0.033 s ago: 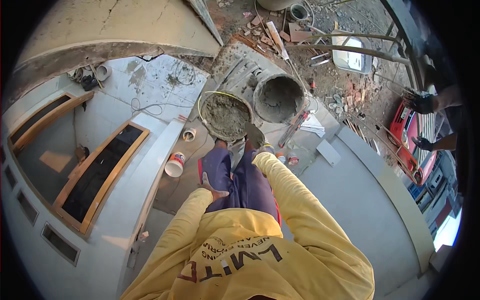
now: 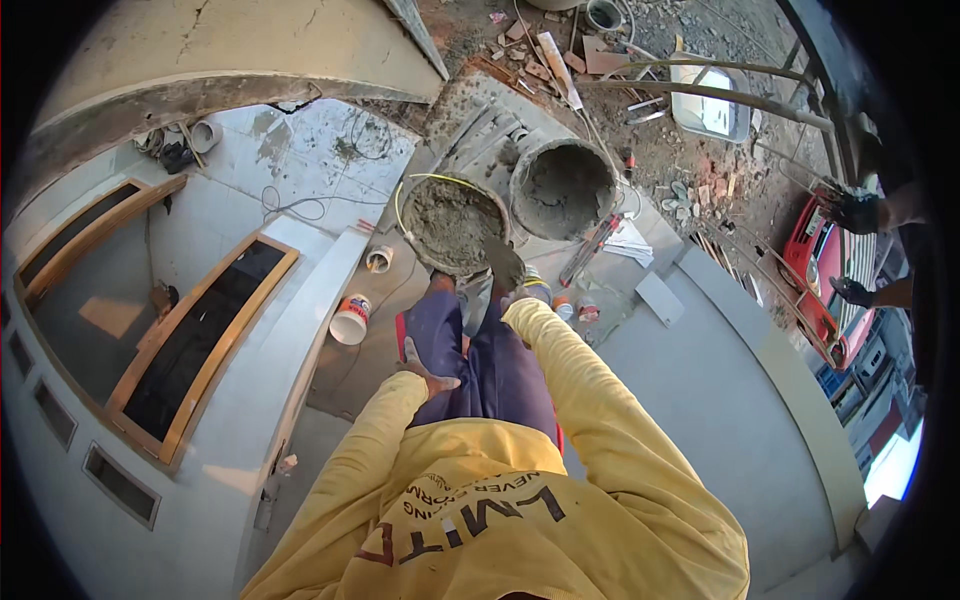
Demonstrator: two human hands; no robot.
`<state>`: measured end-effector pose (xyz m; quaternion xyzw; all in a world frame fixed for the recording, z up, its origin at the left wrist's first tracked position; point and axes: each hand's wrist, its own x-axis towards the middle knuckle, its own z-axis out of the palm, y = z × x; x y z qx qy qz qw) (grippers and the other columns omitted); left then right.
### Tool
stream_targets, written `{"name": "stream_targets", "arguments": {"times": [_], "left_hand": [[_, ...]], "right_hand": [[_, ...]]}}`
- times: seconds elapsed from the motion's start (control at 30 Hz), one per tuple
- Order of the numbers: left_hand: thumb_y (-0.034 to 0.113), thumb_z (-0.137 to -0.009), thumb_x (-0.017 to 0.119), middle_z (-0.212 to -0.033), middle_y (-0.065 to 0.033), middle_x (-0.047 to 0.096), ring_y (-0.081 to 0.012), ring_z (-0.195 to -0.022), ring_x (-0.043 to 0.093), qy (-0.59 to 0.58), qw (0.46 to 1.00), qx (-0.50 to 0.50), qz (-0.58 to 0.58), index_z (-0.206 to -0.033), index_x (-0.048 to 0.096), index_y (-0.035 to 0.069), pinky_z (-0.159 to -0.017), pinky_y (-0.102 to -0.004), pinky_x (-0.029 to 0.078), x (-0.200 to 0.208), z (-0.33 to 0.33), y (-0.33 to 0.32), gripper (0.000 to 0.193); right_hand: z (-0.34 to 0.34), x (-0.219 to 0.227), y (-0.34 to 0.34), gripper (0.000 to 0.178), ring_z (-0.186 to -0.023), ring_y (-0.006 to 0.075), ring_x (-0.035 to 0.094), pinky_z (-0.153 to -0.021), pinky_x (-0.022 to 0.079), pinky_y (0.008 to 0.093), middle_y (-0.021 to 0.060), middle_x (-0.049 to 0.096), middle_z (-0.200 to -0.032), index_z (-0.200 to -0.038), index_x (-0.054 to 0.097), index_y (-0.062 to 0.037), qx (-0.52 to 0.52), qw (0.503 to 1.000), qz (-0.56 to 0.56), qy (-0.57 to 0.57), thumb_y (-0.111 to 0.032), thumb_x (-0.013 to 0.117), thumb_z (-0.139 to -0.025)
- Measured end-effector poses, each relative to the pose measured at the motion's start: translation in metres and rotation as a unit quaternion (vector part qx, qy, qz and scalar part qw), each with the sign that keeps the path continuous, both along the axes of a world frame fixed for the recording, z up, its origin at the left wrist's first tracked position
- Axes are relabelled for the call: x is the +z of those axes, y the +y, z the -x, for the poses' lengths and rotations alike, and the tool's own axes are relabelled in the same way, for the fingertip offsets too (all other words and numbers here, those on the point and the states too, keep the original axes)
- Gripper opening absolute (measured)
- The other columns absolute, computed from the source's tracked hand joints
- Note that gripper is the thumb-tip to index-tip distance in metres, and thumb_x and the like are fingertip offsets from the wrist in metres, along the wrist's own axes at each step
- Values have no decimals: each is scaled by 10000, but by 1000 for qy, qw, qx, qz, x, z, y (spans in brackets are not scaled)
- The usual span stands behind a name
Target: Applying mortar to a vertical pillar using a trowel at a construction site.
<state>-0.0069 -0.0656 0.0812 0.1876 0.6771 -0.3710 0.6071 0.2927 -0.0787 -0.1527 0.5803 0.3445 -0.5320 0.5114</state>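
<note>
My left hand rests on my left thigh, thumb and fingers apart, holding nothing. My right hand is closed around the handle of a trowel, which is mostly hidden by the fingers. The mortar-smeared trowel blade points up and overlaps the near right edge of a bucket with a yellow rim or handle. Wet grey mortar fills much of this bucket. Touching or close beside it on the right stands a second, larger bucket, its inside coated with mortar.
On my left lie a white tub and a small cup. Tools with red handles and a white tile lie right. A white basin stands beyond. At far right show another person's gloved hands and a red vehicle.
The trowel blade in my right hand has shifted slightly left and upward over the bucket's edge. My left hand stays on my thigh. The view has shifted a little.
</note>
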Motion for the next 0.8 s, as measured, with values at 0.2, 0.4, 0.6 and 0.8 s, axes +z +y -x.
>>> {"name": "stream_targets", "arguments": {"times": [0.2,0.4,0.6,0.8], "left_hand": [[506,-557,811,-1400,-323,257,-406,-1278,358,42,999,7,22,-1446,-81,116,-1052,-408,336,-19,-21,43,1319],[524,-545,812,-1359,-325,309,-420,-1225,414,48,998,20,32,-1445,-3,125,-1017,-424,377,-22,-22,45,1279],[520,-546,813,-1361,-324,300,-429,-1225,407,70,996,22,44,-1443,18,143,-1009,-444,381,-27,-13,34,1256],[519,-564,802,-1343,-308,329,-421,-1209,429,49,998,14,44,-1446,13,169,-989,-458,397,-31,-33,49,1234]], "right_hand": [[83,-74,3,409,-1052,297,554,-882,451,412,155,567,-1172,-1213,507,-95,8,988,-102,113,-357,373,-929],[88,-108,-16,387,-995,301,567,-852,460,396,163,572,-1143,-1194,499,-81,13,946,-234,222,-331,408,-913],[77,-47,62,416,-991,349,566,-810,468,418,191,571,-1121,-1159,505,-75,210,911,-234,266,-372,456,-873],[61,-12,108,454,-1111,363,537,-980,362,524,157,558,-1176,-1196,476,-67,75,973,-206,70,-373,490,-862]]}}
